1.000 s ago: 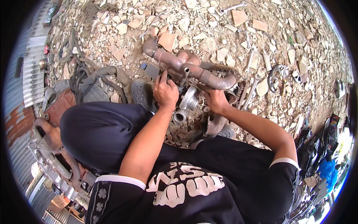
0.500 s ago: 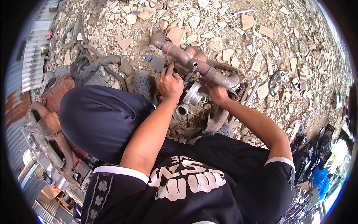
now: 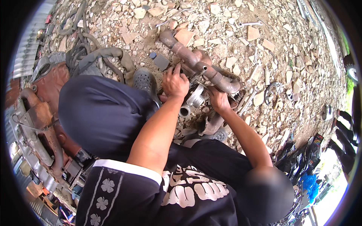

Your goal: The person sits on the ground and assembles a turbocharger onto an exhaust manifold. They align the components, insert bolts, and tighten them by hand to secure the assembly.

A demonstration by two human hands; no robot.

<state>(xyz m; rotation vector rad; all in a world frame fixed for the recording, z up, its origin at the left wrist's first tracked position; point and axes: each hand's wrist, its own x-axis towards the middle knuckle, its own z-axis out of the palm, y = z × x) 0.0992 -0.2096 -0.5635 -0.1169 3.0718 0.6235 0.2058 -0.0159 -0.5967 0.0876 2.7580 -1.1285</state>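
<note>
A rusty exhaust manifold (image 3: 184, 53) made of thick pipes lies on the stony ground in front of me, over a grey metal turbocharger (image 3: 195, 98) whose round opening faces me. My left hand (image 3: 175, 82) is at the left side of the joint between them, fingers bent and closed around something small that is hidden. On the other side, my right hand (image 3: 218, 99) reaches in under the manifold's right end with its fingers closed. Its fingertips and whatever they hold are out of sight. Another rusty part (image 3: 213, 123) lies nearer, by my right shoe.
Several wrenches (image 3: 250, 23) are scattered on the rubble to the right, along with a spoked wheel-like part (image 3: 271, 92). Thick hoses (image 3: 109, 56) coil at the left, beyond a large rusty engine (image 3: 41, 109). A flat grey piece (image 3: 161, 62) lies beside the manifold.
The whole view has shifted a little. Both hands stay at the same joint between manifold and turbocharger, and my left fingers have changed their bend slightly.
</note>
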